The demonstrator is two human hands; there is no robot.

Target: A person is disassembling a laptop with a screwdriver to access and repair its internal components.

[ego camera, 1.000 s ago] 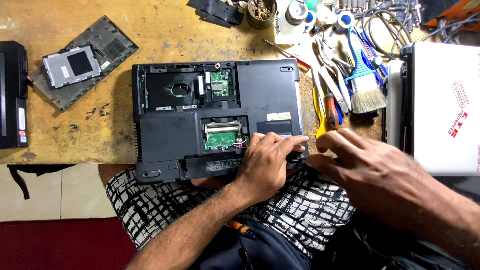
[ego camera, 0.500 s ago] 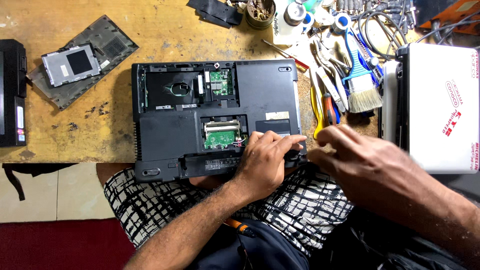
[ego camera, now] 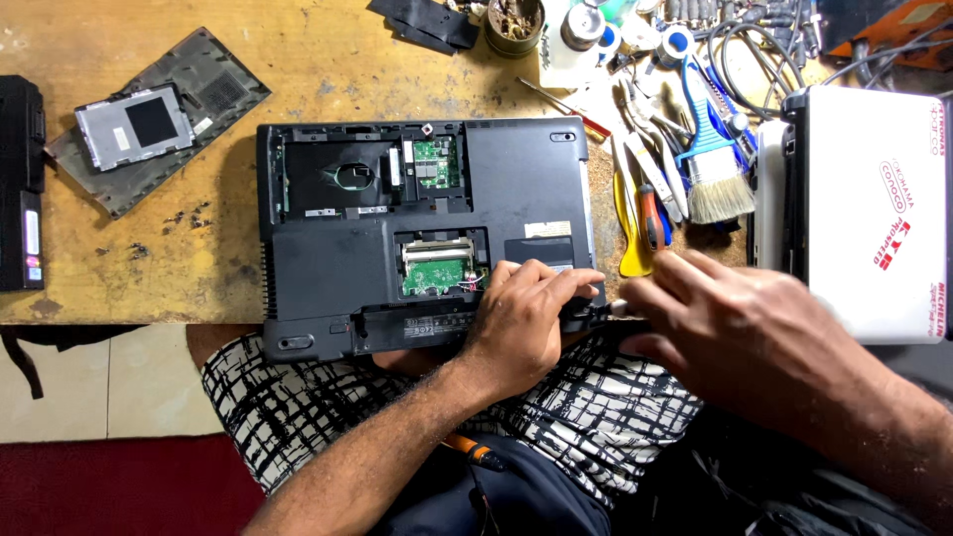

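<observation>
Laptop: the black laptop lies upside down on the wooden desk, bottom panels off, a green circuit board showing in the upper bay and another in the middle bay.
Laptop edge: its near edge overhangs the front edge of the desk and sits above the person's lap, over a black-and-white patterned cloth.
Left hand: the left hand lies palm down on the laptop's near right corner, fingers curled over the case and pressing it; it grips nothing apart from the laptop itself.
Right hand: the right hand is just beside that corner, fingers bent around a slim tool whose pale tip meets the laptop's right edge; the tool's handle is hidden in the hand.
Open room, left: bare desk lies left of the laptop, as far as the removed cover panel at the far left and a black device at the desk's left edge.
Open room, right: tight; a white case stands close behind the right hand.
In the way: a yellow pry tool, an orange-handled screwdriver and a blue-handled brush crowd the strip between the laptop and the white case.
Far edge: a small cup of bits and tangled cables sit there.
</observation>
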